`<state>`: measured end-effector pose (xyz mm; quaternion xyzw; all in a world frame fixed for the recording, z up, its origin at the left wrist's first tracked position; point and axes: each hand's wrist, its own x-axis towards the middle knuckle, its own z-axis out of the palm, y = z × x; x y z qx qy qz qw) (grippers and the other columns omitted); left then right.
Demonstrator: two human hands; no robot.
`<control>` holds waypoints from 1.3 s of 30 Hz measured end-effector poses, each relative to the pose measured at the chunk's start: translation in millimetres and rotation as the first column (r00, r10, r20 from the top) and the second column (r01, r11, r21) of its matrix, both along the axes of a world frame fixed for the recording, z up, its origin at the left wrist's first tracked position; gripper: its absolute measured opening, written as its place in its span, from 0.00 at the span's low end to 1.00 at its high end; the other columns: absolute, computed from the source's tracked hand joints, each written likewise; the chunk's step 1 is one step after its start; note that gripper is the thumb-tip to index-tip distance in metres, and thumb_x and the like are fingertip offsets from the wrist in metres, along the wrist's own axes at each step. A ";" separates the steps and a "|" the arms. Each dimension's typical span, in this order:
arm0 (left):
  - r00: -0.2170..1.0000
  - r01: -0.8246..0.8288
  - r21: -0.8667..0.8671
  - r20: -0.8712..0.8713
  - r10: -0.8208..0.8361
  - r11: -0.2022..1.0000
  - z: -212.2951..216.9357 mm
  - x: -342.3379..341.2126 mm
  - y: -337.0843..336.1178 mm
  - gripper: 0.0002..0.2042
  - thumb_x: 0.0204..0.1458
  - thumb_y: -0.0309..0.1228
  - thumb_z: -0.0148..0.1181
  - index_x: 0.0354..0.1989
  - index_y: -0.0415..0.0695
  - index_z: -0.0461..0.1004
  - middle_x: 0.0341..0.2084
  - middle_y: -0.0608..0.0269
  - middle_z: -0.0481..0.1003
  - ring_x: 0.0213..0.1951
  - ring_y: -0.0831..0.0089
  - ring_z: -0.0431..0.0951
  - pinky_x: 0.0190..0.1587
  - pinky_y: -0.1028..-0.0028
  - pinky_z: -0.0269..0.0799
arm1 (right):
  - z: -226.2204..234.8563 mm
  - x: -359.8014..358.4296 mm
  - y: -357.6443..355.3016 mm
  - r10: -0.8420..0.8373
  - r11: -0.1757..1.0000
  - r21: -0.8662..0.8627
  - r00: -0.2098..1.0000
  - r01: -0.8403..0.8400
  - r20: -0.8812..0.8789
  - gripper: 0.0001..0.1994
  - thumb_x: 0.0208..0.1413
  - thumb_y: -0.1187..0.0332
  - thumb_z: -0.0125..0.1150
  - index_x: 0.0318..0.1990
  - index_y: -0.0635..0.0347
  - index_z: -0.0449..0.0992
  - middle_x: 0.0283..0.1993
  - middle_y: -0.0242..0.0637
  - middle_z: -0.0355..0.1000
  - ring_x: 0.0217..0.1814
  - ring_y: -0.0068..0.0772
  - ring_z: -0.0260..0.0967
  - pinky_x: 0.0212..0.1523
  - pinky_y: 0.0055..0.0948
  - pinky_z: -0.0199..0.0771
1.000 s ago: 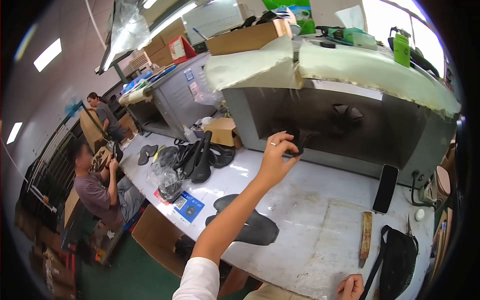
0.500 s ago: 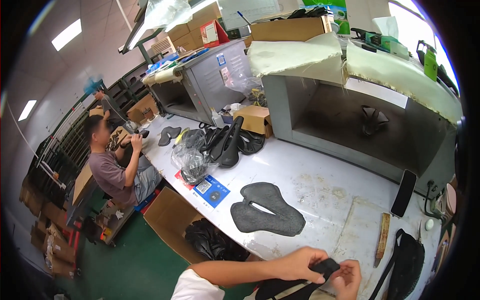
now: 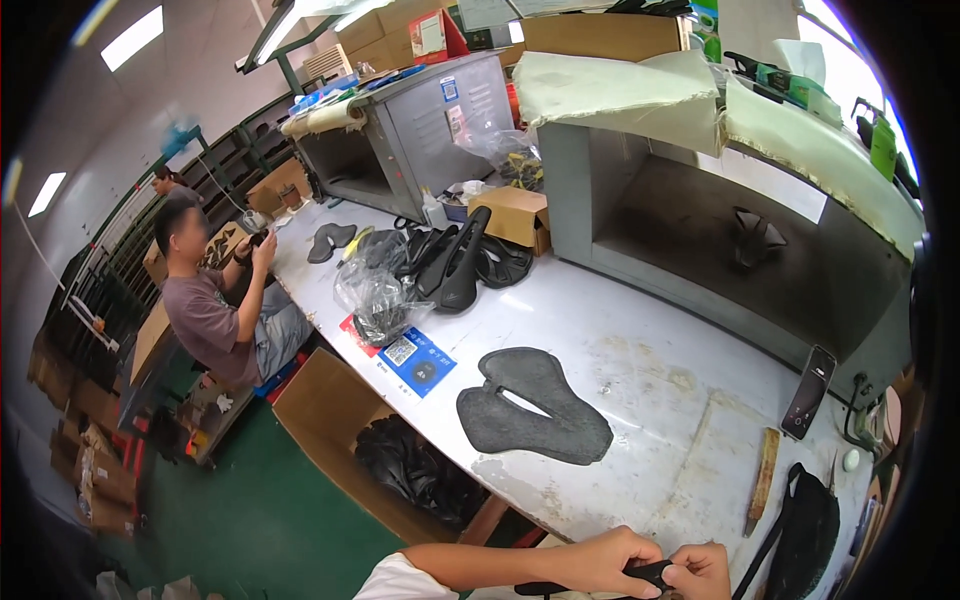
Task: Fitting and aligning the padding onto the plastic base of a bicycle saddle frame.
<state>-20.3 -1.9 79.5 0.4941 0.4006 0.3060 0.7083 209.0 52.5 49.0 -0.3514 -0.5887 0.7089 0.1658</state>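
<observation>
At the lower edge, both my hands are closed on a black bicycle saddle (image 3: pixel 652 573), its narrow end between them and most of it cut off by the picture's edge. My left hand (image 3: pixel 608 562) grips it with the thumb along the near side. My right hand (image 3: pixel 702 572) pinches the tip between thumb and fingers, right beside the left. Beyond them, a grey flat saddle-shaped pad (image 3: pixel 560 428) with a slot lies on the white table (image 3: pixel 640 490). To the right rest a worn wooden-handled tool (image 3: pixel 765 475) and a black cover-like piece (image 3: pixel 808 525) with a strap.
A phone (image 3: pixel 808 392) leans by a grey open-fronted metal box (image 3: pixel 570 200) holding a dark part. Black saddles (image 3: pixel 450 280) and plastic wrap (image 3: pixel 375 300) lie further left. Below the table edge stands a carton (image 3: pixel 320 420) of black pieces. Another person (image 3: pixel 215 310) sits at far left.
My hands and the saddle have sunk toward the lower edge, and my right hand has closed in against the left. The phone's screen has lit up. The view has shifted slightly.
</observation>
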 end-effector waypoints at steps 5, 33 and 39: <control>0.999 -0.032 0.098 -0.006 0.032 0.995 -7.1 1.4 1.1 0.11 0.50 0.30 0.67 0.37 0.37 0.76 0.26 0.68 0.75 0.29 0.83 0.71 0.33 0.79 0.69 | -8.3 -33.7 -8.7 -0.253 0.841 -0.541 0.902 0.026 -0.350 0.09 0.60 0.66 0.59 0.29 0.59 0.72 0.25 0.28 0.70 0.24 0.17 0.65 0.26 0.16 0.63; 0.775 -0.402 -0.336 0.371 0.512 0.852 -53.9 5.8 5.5 0.11 0.51 0.27 0.66 0.39 0.34 0.74 0.34 0.57 0.77 0.37 0.71 0.78 0.45 0.72 0.73 | -3.2 -39.5 -3.4 -0.187 0.971 0.108 0.960 0.213 -0.209 0.12 0.67 0.65 0.49 0.32 0.62 0.69 0.22 0.27 0.65 0.26 0.17 0.60 0.25 0.26 0.62; 0.755 -0.398 -0.382 0.380 0.534 0.834 -53.4 1.9 4.3 0.11 0.53 0.24 0.63 0.43 0.35 0.74 0.37 0.59 0.78 0.34 0.70 0.78 0.40 0.72 0.75 | -2.7 -41.0 -4.9 -0.184 0.978 -0.154 0.920 0.138 -0.346 0.13 0.67 0.63 0.50 0.32 0.63 0.68 0.20 0.31 0.61 0.23 0.20 0.57 0.25 0.27 0.59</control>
